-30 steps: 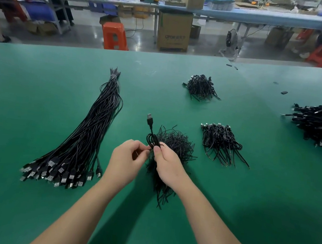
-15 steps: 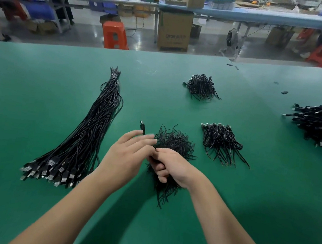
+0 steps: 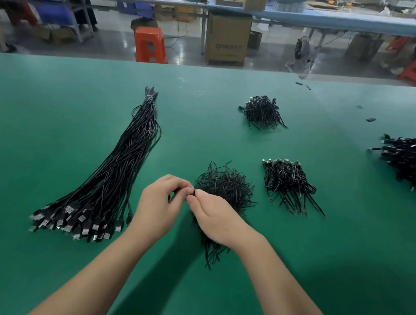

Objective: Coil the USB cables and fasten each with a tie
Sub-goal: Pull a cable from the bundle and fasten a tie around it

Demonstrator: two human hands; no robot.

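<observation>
Both hands, left hand [image 3: 156, 209] and right hand [image 3: 212, 215], pinch together on a small, mostly hidden black coiled cable [image 3: 192, 192].

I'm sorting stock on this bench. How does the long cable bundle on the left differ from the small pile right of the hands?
The long bundle lies straight, stretched out from near to far; the small pile is short coiled cables heaped together. The long bundle is bound near its far end with its plugs fanned out at the near end; the small pile's loose ends splay toward the near side. Both are black cables on the green table.
</observation>
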